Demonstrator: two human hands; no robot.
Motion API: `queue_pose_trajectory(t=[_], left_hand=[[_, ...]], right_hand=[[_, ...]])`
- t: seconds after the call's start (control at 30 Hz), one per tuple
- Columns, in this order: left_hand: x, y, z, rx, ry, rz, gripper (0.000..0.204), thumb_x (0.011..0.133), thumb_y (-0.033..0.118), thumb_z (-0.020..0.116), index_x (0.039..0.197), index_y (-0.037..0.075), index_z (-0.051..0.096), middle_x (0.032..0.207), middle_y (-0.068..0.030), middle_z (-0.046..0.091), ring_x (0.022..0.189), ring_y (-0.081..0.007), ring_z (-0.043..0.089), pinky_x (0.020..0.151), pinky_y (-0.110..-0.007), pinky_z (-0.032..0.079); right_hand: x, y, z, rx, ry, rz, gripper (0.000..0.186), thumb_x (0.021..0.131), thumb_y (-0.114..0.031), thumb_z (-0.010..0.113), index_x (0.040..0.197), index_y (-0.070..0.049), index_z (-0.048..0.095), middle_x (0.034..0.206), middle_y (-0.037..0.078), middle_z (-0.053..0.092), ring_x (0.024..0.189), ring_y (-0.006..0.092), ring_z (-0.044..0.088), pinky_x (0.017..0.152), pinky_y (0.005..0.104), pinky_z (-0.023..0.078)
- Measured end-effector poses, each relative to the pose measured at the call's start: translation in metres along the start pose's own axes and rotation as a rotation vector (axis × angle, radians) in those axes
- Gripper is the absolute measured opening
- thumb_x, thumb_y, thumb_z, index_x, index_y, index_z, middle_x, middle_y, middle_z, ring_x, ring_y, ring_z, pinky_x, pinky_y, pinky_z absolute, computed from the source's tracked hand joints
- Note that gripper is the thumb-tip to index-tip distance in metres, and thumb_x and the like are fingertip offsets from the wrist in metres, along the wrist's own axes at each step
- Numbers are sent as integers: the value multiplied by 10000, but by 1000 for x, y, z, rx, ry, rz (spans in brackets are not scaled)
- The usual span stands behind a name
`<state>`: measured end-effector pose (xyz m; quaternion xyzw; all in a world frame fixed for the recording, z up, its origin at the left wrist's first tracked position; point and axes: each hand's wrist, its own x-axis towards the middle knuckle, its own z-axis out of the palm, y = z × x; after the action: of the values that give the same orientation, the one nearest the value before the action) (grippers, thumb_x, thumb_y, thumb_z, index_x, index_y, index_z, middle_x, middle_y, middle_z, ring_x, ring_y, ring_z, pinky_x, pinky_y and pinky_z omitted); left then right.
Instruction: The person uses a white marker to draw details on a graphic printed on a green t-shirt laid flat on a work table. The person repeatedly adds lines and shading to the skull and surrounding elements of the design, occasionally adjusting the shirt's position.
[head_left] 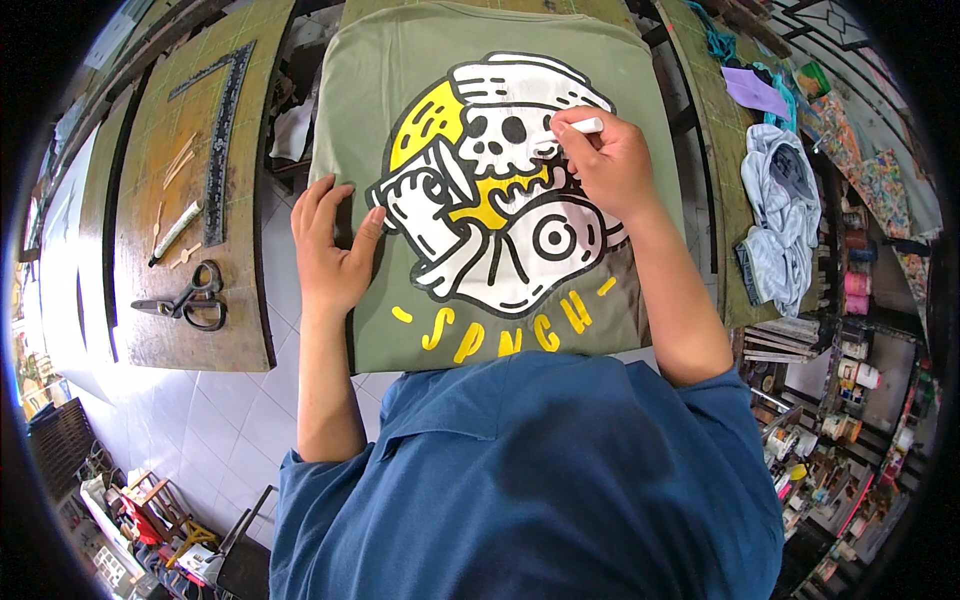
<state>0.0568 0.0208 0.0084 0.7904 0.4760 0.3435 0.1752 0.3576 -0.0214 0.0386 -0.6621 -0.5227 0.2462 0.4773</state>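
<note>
An olive-green T-shirt [355, 90] is spread flat on a board in front of me. Its print [515, 275] is a white skull figure in a cap with black outlines, a yellow patch behind it and yellow lettering below. My right hand [605, 165] pinches a slim white marker-like stick [588, 126] over the right side of the skull; its exact kind is unclear. The stick's lower end is near the fabric, but whether it touches cannot be told. My left hand [335, 245] lies flat with spread fingers on the shirt's left edge, beside the print.
On the left board [235, 340] lie black scissors [190, 297], a dark angled ruler [225, 130], a tube [180, 230] and several small wooden sticks. A crumpled light-grey cloth [780, 215] and a lilac cloth [755, 92] rest on the right board. Shelves with paint containers [858, 375] stand farther right.
</note>
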Motion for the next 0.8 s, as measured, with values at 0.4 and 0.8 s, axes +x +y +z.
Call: queue_pose_trajectory(t=[0.4,0.8], left_hand=[[-2,-4,2,9,55,11,403,750,244,745,1052,16,606,1223,-186,526,1170,-366,442,989,-427,361],[0,2,1,-21,76,0,431,746,299,745,1036,18,595,1188,-186,514,1149,-379,432,959,-438,380]], right_hand=[[-14,1,4,34,-70,-25,174,856,-168,652,939,-17,668,780,35,661,576,66,564,513,232,451],[-22,-15,15,291,-84,11,211,902,-148,624,1048,4,630,780,41,629,611,65,540,536,196,447]])
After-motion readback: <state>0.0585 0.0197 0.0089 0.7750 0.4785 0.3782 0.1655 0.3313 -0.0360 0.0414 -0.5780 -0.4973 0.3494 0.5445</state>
